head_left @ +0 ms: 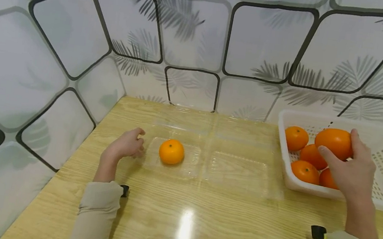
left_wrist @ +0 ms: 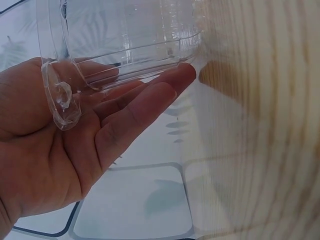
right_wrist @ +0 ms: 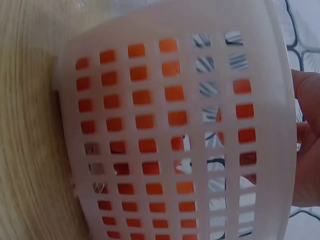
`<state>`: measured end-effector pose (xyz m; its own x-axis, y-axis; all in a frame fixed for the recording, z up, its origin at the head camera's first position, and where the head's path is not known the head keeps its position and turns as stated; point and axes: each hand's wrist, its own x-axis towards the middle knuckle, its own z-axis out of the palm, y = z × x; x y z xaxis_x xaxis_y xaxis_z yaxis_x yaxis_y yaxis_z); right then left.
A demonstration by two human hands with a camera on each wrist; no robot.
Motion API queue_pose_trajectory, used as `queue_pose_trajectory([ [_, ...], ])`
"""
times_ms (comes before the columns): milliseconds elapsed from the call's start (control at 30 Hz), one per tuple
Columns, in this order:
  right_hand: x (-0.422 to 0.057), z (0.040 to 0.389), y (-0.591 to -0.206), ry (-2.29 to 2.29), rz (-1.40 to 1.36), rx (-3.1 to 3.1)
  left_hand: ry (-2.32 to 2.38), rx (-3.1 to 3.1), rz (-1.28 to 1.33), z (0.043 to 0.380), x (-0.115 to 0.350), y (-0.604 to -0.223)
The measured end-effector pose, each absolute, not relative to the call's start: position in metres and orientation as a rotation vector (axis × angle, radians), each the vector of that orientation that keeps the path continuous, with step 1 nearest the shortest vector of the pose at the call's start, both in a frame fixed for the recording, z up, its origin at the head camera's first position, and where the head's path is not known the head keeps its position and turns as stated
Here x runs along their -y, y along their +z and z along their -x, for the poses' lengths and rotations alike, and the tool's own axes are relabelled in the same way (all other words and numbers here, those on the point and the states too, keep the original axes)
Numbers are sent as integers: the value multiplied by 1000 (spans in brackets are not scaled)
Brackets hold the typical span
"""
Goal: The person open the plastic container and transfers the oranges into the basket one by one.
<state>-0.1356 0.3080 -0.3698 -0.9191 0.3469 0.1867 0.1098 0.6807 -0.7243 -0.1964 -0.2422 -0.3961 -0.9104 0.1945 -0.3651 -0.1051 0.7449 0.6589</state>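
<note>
My right hand holds an orange between thumb and fingers, above the white plastic basket. More oranges lie in the basket under it, among them one orange at its left wall. In the right wrist view the basket's slotted side hides most of the hand. My left hand is at the left side of a clear plastic container, its fingers extended along the wall in the left wrist view. A single orange sits in the container's front left compartment.
The clear container's front right compartment lies between the single orange and the basket. Everything stands on a light wooden table. A patterned wall covering rises behind the table and along its left side.
</note>
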Motion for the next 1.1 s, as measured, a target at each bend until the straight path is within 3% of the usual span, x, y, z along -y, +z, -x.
queue_pose_trajectory([
  [1100, -340, 141, -381, 982, 516, 2612, 937, -2559, -86, 196, 240, -399],
])
